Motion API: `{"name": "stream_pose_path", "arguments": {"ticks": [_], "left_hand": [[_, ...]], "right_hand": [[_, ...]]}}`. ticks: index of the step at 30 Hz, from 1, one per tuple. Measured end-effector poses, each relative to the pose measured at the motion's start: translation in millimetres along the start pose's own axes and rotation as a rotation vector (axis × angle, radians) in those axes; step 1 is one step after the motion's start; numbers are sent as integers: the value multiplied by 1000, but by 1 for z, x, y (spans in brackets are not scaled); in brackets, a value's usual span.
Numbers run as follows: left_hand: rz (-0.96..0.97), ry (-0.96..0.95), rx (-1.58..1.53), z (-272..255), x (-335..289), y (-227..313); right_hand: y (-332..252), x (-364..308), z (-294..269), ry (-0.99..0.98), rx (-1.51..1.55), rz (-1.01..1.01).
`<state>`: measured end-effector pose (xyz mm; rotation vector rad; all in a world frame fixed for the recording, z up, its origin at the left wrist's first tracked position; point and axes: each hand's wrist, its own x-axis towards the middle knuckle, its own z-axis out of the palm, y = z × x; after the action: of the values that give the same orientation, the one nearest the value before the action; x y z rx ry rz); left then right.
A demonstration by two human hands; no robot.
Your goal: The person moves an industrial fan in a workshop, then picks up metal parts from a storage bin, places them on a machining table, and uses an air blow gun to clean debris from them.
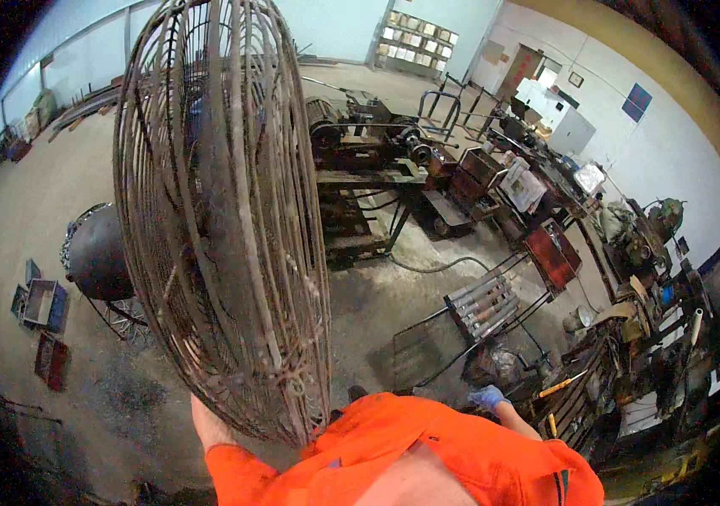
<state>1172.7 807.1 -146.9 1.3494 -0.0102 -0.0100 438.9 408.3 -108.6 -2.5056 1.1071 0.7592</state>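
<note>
A big round fan [225, 194] with a grimy wire cage stands upright right in front of the person in the orange top [410, 438], a little to the left, hiding a good part of the room. The left hand [195, 354] is up at the lower part of the cage, mostly behind its wires; I can't tell whether it grips them or only rests there. The right hand [487, 397], in a blue glove, hangs low by the person's side, and it is too small for me to tell how wide its fingers stand. Just beyond that hand a plastic-looking bundle [493, 367] sits on the floor, and farther on a row of metal bars [485, 305] lies on a low frame, near a red tray [553, 255]. A yellow stick [562, 384] lies to the right of the hand. Past the fan I see a greasy machine [368, 135], and over on the left a dark drum [100, 257] and an open toolbox [45, 304] on the floor.
</note>
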Motion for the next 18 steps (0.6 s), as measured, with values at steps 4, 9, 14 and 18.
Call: {"name": "stream_pose_path", "arguments": {"ticks": [4, 9, 14, 18], "left_hand": [[-8, 25, 19, -17, -7, 5], [-32, 45, 18, -30, -17, 4], [-31, 88, 36, -53, -26, 8], [-47, 114, 55, -65, -37, 7]], "right_hand": [[-49, -38, -20, -155, 469, 478], [-2, -18, 22, -46, 508, 404], [-35, -10, -7, 74, 615, 178], [-87, -33, -61, 32, 640, 387]]}}
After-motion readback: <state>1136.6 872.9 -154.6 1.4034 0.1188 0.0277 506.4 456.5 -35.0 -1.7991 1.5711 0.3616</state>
